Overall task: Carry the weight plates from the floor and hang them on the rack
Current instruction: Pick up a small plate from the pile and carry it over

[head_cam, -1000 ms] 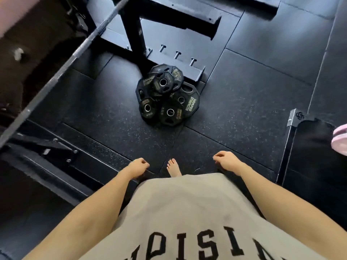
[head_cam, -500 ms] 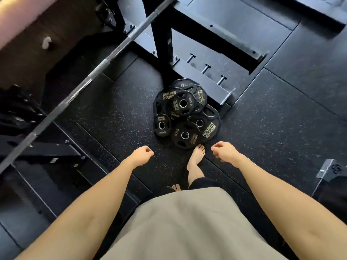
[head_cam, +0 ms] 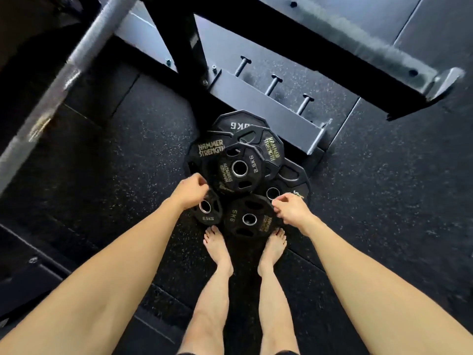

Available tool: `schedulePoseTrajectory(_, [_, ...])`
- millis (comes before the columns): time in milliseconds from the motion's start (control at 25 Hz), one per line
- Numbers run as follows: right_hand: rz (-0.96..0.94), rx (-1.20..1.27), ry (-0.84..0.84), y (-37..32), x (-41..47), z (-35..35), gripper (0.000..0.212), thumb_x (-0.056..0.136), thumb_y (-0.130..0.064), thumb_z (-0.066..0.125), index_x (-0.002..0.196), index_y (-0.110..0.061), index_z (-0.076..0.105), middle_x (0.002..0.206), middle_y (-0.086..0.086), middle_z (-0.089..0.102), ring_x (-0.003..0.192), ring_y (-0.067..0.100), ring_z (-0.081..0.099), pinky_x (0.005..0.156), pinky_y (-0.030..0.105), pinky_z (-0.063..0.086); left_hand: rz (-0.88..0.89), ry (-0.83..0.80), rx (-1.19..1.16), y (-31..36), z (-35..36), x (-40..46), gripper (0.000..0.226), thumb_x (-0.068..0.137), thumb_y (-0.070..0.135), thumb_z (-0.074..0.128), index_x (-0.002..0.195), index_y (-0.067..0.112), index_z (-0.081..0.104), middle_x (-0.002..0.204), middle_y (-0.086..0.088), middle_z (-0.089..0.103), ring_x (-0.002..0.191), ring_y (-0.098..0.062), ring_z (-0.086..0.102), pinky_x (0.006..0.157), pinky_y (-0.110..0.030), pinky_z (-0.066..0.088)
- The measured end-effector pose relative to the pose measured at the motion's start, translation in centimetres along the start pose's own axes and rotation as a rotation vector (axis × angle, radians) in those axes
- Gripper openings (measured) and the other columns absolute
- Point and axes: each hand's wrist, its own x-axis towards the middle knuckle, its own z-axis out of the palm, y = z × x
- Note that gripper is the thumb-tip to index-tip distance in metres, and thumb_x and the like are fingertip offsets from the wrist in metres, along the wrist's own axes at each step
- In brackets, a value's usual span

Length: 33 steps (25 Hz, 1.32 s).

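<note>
Reaching left hand [head_cam: 190, 189], right hand [head_cam: 291, 210] over weight plates [head_cam: 239, 170] (floor pile).

black matt rubber-looking weight plates [head_cam: 239, 172]: dull coating, gold and white printed lettering, shiny metal rings round the centre holes
black speckled rubber floor [head_cam: 384, 201]: grainy, matt, laid in tiles with visible seams
dark painted metal rack [head_cam: 268, 108]: smooth, faint sheen, slim steel pegs with flat caps
grey steel barbell [head_cam: 76, 55]: bare metal, brushed, partly blurred
</note>
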Motion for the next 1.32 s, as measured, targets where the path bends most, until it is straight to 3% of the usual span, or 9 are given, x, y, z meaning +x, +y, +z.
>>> schedulePoseTrajectory(160, [0.099, 0.147, 0.039, 1.1, 10.5, 4.8, 0.04, 0.075, -0.047, 0.063, 0.106, -0.022, 0.056, 0.1, 0.005, 0.064, 0.085, 0.021, 0.054, 0.073, 0.035, 0.042, 0.105, 0.045, 0.075, 1.9, 1.3, 12.3, 0.033, 0.095, 0.026, 0.051, 0.126, 0.015, 0.054, 0.125, -0.012, 0.062, 0.111, -0.03, 0.058, 0.09, -0.035, 0.045])
schedulePoseTrajectory(360, [0.236, 0.282, 0.069, 2.3, 18.7, 10.5, 0.075, 0.07, -0.049, 0.066, 0.132, -0.015, 0.041, 0.116, 0.013, 0.062, 0.109, 0.03, 0.061, 0.095, 0.049, 0.052, 0.32, 0.031, 0.307, 3.3, 4.4, 23.7, 0.056, 0.092, 0.019, 0.054, 0.146, 0.017, 0.037, 0.137, -0.017, 0.053, 0.125, -0.037, 0.051, 0.102, -0.043, 0.043])
schedulePoseTrajectory(480, [0.295, 0.393, 0.111, 2.0, 20.8, 12.5, 0.069, 0.075, -0.046, 0.066, 0.127, -0.013, 0.037, 0.119, 0.011, 0.058, 0.105, 0.031, 0.063, 0.09, 0.051, 0.054, 0.411, 0.001, 0.434, 3.8, 5.9, 27.1, 0.057, 0.091, 0.019, 0.056, 0.144, 0.017, 0.038, 0.137, -0.017, 0.054, 0.126, -0.037, 0.051, 0.102, -0.046, 0.043])
schedulePoseTrajectory(600, [0.312, 0.517, 0.2, 2.1, 22.7, 13.9, 0.043, 0.087, -0.033, 0.062, 0.117, -0.012, 0.04, 0.111, 0.01, 0.058, 0.089, 0.026, 0.064, 0.085, 0.051, 0.057, 0.474, 0.083, 0.505, 3.6, 7.7, 28.3, 0.031, 0.093, 0.015, 0.054, 0.123, 0.009, 0.048, 0.124, -0.017, 0.057, 0.115, -0.041, 0.055, 0.09, -0.049, 0.046])
schedulePoseTrajectory(800, [0.264, 0.41, 0.303, 2.3, 22.2, 14.0, 0.034, 0.092, -0.029, 0.056, 0.117, -0.009, 0.042, 0.11, 0.006, 0.051, 0.106, 0.031, 0.057, 0.095, 0.051, 0.049, 0.492, 0.164, 0.489, 2.3, 7.8, 26.9, 0.02, 0.093, 0.006, 0.051, 0.113, 0.005, 0.046, 0.115, -0.021, 0.059, 0.106, -0.045, 0.058, 0.08, -0.049, 0.045])
schedulePoseTrajectory(920, [0.188, 0.371, 0.276, 1.1, 19.2, 12.5, 0.051, 0.088, -0.037, 0.054, 0.13, -0.01, 0.043, 0.12, 0.008, 0.06, 0.107, 0.033, 0.061, 0.096, 0.051, 0.05, 0.411, 0.129, 0.433, 1.4, 5.3, 23.6, 0.023, 0.094, 0.016, 0.052, 0.115, 0.007, 0.047, 0.118, -0.02, 0.059, 0.109, -0.044, 0.058, 0.086, -0.049, 0.048])
schedulePoseTrajectory(1040, [0.135, 0.492, 0.245, -0.9, 14.5, 10.5, 0.04, 0.088, -0.032, 0.054, 0.124, -0.014, 0.05, 0.108, 0.004, 0.064, 0.101, 0.029, 0.064, 0.092, 0.052, 0.053, 0.319, 0.116, 0.363, 0.8, 2.4, 18.4, 0.024, 0.095, 0.026, 0.053, 0.113, 0.01, 0.048, 0.113, -0.018, 0.061, 0.104, -0.041, 0.059, 0.082, -0.043, 0.045])
schedulePoseTrajectory(1200, [0.048, 0.562, 0.242, -4.2, 6.5, 7.4, 0.029, 0.097, -0.026, 0.049, 0.124, -0.015, 0.052, 0.11, 0.002, 0.061, 0.102, 0.022, 0.06, 0.092, 0.044, 0.053, 0.211, 0.109, 0.086, 1.0, -0.6, 10.1, 0.03, 0.095, 0.031, 0.05, 0.116, 0.01, 0.052, 0.114, -0.015, 0.063, 0.105, -0.037, 0.058, 0.085, -0.041, 0.044])
schedulePoseTrajectory(1320, [-0.055, 0.566, 0.25, -6.3, 0.1, 5.3, 0.029, 0.098, -0.025, 0.046, 0.126, -0.016, 0.05, 0.11, 0.001, 0.062, 0.098, 0.019, 0.059, 0.077, 0.03, 0.048, 0.159, 0.118, -0.187, 2.2, -3.1, 2.9, 0.028, 0.095, 0.029, 0.05, 0.118, 0.015, 0.052, 0.116, -0.006, 0.063, 0.11, -0.029, 0.057, 0.094, -0.039, 0.045])
